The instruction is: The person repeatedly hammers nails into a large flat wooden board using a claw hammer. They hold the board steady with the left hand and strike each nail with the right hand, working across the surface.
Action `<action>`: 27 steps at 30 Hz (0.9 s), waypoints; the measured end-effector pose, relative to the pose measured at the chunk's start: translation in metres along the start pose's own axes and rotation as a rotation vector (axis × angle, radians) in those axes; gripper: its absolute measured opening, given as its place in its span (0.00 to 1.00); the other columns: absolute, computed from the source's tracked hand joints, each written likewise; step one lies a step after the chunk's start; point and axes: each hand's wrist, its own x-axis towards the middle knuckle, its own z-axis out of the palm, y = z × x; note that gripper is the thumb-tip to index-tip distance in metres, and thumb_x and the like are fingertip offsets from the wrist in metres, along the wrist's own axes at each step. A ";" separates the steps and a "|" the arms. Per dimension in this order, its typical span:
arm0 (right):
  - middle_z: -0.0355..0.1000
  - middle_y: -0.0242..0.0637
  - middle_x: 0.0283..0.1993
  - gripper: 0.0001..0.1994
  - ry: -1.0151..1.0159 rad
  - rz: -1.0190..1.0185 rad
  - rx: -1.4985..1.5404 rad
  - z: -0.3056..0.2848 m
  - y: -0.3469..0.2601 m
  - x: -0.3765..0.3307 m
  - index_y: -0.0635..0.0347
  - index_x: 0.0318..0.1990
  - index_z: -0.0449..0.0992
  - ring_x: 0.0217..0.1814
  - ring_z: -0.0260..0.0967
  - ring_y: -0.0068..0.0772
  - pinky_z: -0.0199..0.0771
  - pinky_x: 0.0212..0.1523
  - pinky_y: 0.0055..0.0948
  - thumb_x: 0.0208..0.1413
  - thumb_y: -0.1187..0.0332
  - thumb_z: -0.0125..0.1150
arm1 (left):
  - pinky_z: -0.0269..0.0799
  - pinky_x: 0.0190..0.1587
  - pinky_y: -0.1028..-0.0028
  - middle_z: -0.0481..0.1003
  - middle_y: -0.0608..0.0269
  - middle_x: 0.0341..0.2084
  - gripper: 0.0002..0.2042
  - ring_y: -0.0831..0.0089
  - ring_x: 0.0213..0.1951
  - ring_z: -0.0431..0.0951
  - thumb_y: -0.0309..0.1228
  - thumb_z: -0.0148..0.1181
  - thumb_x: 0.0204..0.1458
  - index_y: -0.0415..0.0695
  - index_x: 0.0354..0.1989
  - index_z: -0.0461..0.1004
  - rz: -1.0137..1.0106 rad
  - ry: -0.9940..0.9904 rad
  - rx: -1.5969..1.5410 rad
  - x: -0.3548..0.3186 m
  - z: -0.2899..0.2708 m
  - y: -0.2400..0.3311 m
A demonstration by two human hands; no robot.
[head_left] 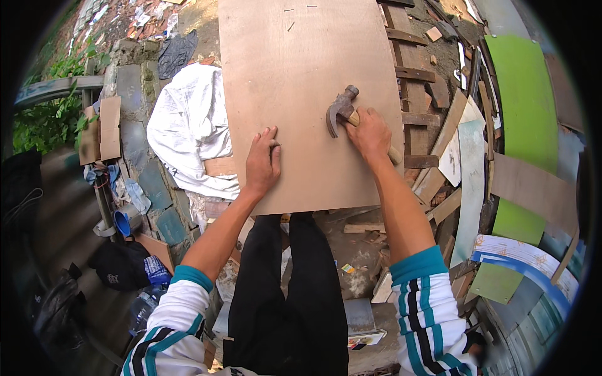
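A large flat sheet of brown plywood [313, 81] lies before me. On its near left part rests my left hand [262, 164], its fingers closed at a small thin nail [275, 145] by the forefinger and thumb. My right hand [370, 135] grips a claw hammer [343, 108] by its wooden handle, close to the head. The hammer head hangs just over the board, right of its middle, and the handle's end shows past my wrist. Several loose nails [290, 27] lie near the board's far edge.
A bunched white cloth [188, 128] lies against the board's left side. Wooden slats [414, 74] run along its right. Further right are wood scraps and a green panel [523, 106]. A black cap [119, 264] sits lower left beside a block wall [130, 135].
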 end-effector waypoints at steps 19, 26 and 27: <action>0.74 0.43 0.40 0.18 0.065 -0.031 -0.094 0.011 -0.001 -0.007 0.56 0.40 0.76 0.46 0.74 0.51 0.76 0.44 0.50 0.53 0.52 0.70 | 0.75 0.54 0.68 0.80 0.52 0.43 0.06 0.67 0.50 0.81 0.28 0.49 0.69 0.37 0.46 0.67 -0.385 0.257 -0.434 -0.052 -0.009 -0.001; 0.75 0.48 0.40 0.22 0.054 0.081 -0.082 0.009 -0.008 -0.037 0.61 0.38 0.80 0.46 0.72 0.54 0.73 0.47 0.49 0.51 0.49 0.71 | 0.72 0.54 0.69 0.79 0.53 0.44 0.12 0.67 0.48 0.79 0.32 0.46 0.70 0.35 0.51 0.66 -0.603 0.383 -0.669 -0.069 -0.036 0.003; 0.75 0.48 0.41 0.22 0.041 0.098 -0.065 0.007 -0.011 -0.050 0.61 0.38 0.80 0.47 0.72 0.54 0.72 0.48 0.50 0.51 0.49 0.72 | 0.72 0.55 0.68 0.79 0.53 0.45 0.12 0.68 0.49 0.78 0.33 0.47 0.70 0.35 0.50 0.66 -0.596 0.401 -0.540 -0.076 -0.041 0.000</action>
